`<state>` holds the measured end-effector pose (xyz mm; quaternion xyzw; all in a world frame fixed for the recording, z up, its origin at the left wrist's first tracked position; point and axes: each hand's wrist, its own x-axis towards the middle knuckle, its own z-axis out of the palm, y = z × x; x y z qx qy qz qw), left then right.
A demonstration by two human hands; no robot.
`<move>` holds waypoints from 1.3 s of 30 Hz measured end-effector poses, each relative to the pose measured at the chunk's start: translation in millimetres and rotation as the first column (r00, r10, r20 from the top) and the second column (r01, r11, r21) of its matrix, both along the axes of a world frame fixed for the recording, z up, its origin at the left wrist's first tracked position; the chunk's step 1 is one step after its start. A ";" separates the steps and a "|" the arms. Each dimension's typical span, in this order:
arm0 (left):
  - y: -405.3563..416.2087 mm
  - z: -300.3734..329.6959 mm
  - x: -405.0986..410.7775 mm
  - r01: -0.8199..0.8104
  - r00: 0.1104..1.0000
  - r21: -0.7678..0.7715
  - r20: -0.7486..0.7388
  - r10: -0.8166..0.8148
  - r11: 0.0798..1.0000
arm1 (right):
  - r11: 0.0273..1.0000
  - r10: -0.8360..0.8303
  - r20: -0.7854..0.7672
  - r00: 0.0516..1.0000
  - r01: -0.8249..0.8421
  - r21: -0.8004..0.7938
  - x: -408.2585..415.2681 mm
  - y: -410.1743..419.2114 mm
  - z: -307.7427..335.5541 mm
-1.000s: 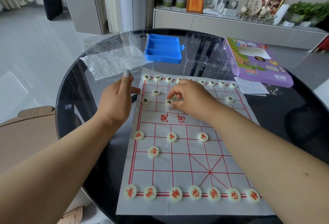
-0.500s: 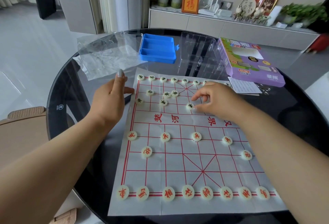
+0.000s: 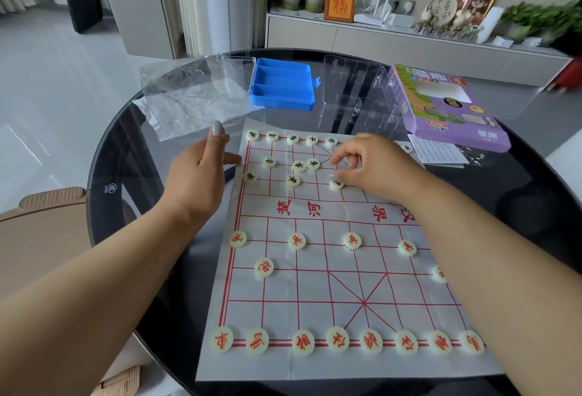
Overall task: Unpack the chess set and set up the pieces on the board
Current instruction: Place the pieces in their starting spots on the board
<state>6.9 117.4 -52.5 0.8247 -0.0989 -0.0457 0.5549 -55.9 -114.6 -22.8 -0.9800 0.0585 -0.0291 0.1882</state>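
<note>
A paper chess board (image 3: 330, 272) with red lines lies on the round black table. Cream round pieces with red characters (image 3: 304, 342) line its near row, and more stand in the rows beyond. Pieces with black characters (image 3: 293, 139) line the far row; a few sit loose near it (image 3: 299, 166). My left hand (image 3: 201, 175) rests at the board's far left edge, fingers straight and touching the paper. My right hand (image 3: 368, 165) hovers over the far middle with loosely curled fingers, just above one black-character piece (image 3: 335, 185). No piece shows between its fingers.
Behind the board are a blue sectioned tray (image 3: 282, 85), a clear lid (image 3: 220, 77) on crumpled plastic wrap, a clear plastic insert (image 3: 356, 93) and a purple box (image 3: 447, 109) with a paper slip. A beige chair (image 3: 44, 225) stands at the table's left.
My right hand has lifted off the black-character piece it set on the far middle of the board and has drawn back slightly. My left hand stays at the board's edge.
</note>
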 end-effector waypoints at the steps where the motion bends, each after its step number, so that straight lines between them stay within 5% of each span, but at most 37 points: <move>1: -0.2 -0.6 0.8 -0.003 1.000 0.000 0.002 0.003 1.000 | 1.000 -0.001 0.012 1.000 0.001 -0.005 4.9 1.0 1.2; 9: -0.4 -1.2 1.6 -0.014 1.000 0.002 0.002 0.014 1.000 | 0.999 0.047 -0.156 0.987 -0.049 -0.011 35.2 13.3 -0.4; 23: 0.6 -1.3 2.2 -0.025 1.000 0.021 0.016 0.024 0.999 | 0.999 0.053 -0.128 0.990 -0.054 -0.004 34.3 13.7 -3.9; 31: 0.3 -3.5 2.1 -0.020 0.999 0.009 0.025 0.020 1.000 | 0.998 -0.055 0.080 0.995 0.052 0.043 -7.6 -34.0 26.2; 39: 1.7 -3.3 1.9 -0.018 0.999 0.032 0.052 0.016 0.999 | 0.994 -0.110 -0.039 0.993 0.110 -0.006 -41.7 -55.1 4.8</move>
